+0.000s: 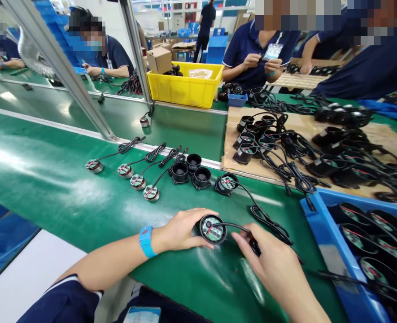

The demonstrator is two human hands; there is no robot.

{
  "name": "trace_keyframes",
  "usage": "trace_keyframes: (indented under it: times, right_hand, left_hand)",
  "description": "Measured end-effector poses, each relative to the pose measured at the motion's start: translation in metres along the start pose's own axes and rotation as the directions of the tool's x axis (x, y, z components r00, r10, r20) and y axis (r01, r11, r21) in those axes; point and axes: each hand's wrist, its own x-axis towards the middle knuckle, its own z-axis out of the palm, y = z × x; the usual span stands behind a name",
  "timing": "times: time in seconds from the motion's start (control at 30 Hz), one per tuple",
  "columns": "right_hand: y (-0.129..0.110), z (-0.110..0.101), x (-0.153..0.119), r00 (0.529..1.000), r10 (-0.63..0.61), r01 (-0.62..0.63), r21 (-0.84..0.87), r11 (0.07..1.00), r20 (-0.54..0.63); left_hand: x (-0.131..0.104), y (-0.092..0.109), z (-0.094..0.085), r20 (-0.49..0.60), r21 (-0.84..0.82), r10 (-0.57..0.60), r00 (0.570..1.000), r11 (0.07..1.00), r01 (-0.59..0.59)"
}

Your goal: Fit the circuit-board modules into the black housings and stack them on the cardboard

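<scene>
My left hand (188, 229), with a blue band at the wrist, is closed around a round black housing (213, 229) with a green circuit board and red wires inside. A black cable (233, 225) runs from the board to my right hand (265, 253), whose fingers are wrapped round it. Just beyond lies another black housing with a board (227, 183), its coiled cable (272, 224) trailing right. Three black housings without boards (201, 177) stand together farther left. Beside them lie several round motors with boards (151, 193), their cables bundled toward the rail.
A blue bin (333, 264) of cabled housings stands at the right. Cardboard (230, 134) behind it bears more cabled housings. Across the line are a yellow crate (185, 92) and co-workers (259, 58). A metal post (67, 76) slants down to the rail at left.
</scene>
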Motion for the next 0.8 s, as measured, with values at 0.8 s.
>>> trace_keyframes:
  times: [0.8]
  right_hand:
    - [-0.047, 0.001, 0.005, 0.942, -0.190, 0.167, -0.104, 0.980, -0.276]
  left_hand:
    - [0.000, 0.007, 0.014, -0.027, 0.043, 0.047, 0.999, 0.998, -0.045]
